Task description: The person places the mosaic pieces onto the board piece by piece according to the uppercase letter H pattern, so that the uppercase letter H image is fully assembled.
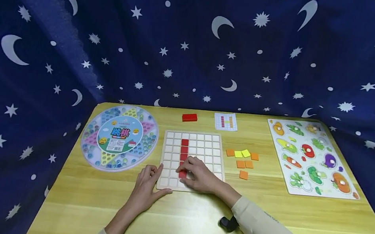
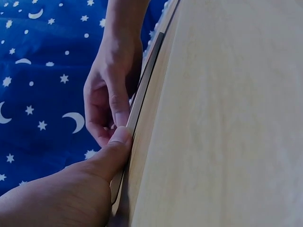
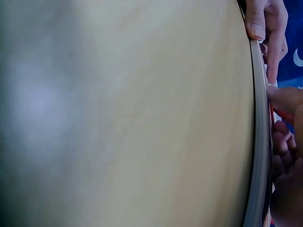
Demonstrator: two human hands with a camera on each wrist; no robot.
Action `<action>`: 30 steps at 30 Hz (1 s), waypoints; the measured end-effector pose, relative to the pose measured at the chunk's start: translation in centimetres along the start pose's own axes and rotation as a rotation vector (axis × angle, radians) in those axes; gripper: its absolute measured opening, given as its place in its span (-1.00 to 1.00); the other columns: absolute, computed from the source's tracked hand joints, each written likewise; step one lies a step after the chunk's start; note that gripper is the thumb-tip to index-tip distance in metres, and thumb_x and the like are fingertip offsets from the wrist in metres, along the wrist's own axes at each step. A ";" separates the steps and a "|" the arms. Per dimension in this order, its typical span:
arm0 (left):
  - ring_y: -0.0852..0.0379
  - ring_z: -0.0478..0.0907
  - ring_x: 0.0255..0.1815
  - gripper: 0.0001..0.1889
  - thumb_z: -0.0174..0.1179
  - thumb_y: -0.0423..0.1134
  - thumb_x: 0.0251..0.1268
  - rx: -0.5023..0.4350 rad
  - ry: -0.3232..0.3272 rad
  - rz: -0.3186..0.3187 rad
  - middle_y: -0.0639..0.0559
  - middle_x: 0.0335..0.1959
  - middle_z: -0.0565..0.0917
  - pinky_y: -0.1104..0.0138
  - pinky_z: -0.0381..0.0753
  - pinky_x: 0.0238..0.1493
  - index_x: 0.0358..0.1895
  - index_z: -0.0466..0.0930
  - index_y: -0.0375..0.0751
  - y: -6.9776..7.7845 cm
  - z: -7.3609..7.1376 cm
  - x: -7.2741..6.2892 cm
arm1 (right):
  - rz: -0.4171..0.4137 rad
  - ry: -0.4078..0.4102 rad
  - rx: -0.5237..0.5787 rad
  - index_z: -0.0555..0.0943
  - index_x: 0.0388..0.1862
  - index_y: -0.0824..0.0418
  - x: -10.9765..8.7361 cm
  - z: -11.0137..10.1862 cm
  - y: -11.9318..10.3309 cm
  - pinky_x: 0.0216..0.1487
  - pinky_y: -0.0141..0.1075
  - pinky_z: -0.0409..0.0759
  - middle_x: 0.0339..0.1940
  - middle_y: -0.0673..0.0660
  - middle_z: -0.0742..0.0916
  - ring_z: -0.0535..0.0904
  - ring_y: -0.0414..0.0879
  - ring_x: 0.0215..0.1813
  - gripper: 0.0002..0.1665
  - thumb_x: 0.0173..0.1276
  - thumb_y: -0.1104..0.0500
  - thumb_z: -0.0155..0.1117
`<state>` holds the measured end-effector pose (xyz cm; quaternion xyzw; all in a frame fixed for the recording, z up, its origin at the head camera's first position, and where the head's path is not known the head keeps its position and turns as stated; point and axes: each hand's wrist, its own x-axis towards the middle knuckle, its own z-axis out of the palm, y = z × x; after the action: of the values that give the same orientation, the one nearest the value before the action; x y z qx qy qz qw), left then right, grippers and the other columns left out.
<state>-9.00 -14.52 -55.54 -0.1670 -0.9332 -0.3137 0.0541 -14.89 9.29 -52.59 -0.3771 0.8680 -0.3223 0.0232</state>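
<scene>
A square white-gridded board (image 1: 207, 145) lies on the table, with a column of red tiles (image 1: 184, 149) set into it. Over the lower end of that column is my right hand (image 1: 202, 178); its thumb and curled fingers pinch a red tile (image 1: 182, 174), partly hidden by them. Some red also shows beside the right thumb (image 3: 284, 97) in the right wrist view. At the board's near left corner rests my left hand (image 1: 144, 191), index finger along the left side and thumb along the front edge. In the left wrist view the left thumb (image 2: 120, 137) presses the board's edge.
Right of the board lie several loose orange tiles (image 1: 243, 175) and two yellow tiles (image 1: 246, 153). Behind it are stacked red pieces (image 1: 189, 117) and a pattern card (image 1: 225, 121). A round Chinese checkers set (image 1: 119, 138) sits left, a vegetable puzzle board (image 1: 311, 160) far right.
</scene>
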 end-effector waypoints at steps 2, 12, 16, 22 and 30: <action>0.15 0.19 -0.11 -0.02 0.38 0.21 0.03 0.003 -0.005 -0.009 -0.03 -0.03 0.35 0.20 0.20 0.01 0.48 0.24 -0.21 0.0 0.0 0.0 | 0.004 -0.013 0.007 0.68 -0.04 0.05 -0.1 -0.1 -0.1 -0.01 -0.26 0.42 -0.15 -0.03 0.59 0.43 -0.19 -0.10 -0.73 0.27 0.12 0.40; 0.13 0.19 -0.09 -0.03 0.40 0.20 0.02 -0.004 -0.002 -0.026 -0.02 -0.03 0.34 0.20 0.21 0.00 0.46 0.28 -0.25 0.1 0.0 0.0 | 0.007 -0.025 0.154 0.65 0.02 0.12 -1.5 -2.8 0.1 0.12 -0.20 0.46 -0.03 0.01 0.68 0.51 -0.16 0.04 -0.66 0.26 0.17 0.42; 0.11 0.20 -0.07 -0.04 0.43 0.18 0.00 -0.017 0.013 -0.022 -0.03 -0.03 0.34 0.17 0.23 0.02 0.44 0.30 -0.26 0.1 0.0 0.0 | 0.039 0.050 0.155 0.66 -0.02 0.18 -2.7 -4.2 1.7 0.09 -0.18 0.48 -0.06 0.07 0.68 0.53 -0.10 0.02 -0.67 0.23 0.20 0.45; 0.09 0.21 -0.06 -0.04 0.45 0.16 -0.02 -0.027 0.022 -0.021 -0.04 -0.02 0.35 0.16 0.24 0.03 0.43 0.31 -0.26 0.2 0.0 0.0 | 0.160 0.158 0.137 0.64 0.00 0.25 -5.3 -7.0 5.1 0.10 -0.12 0.46 -0.04 0.14 0.67 0.54 0.02 0.02 -0.62 0.19 0.27 0.46; 0.09 0.22 -0.05 -0.04 0.45 0.16 -0.02 -0.034 0.028 -0.026 -0.05 -0.01 0.36 0.16 0.25 0.01 0.43 0.32 -0.26 0.2 0.0 0.0 | 0.274 0.279 -0.003 0.62 0.05 0.29 -8.6 -10.2 9.4 0.13 -0.03 0.29 -0.02 0.21 0.65 0.45 0.13 0.09 -0.57 0.18 0.35 0.44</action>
<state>-8.98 -14.34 -55.42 -0.1512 -0.9289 -0.3326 0.0604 -17.59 25.35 -51.70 -0.2070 0.9066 -0.3638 -0.0542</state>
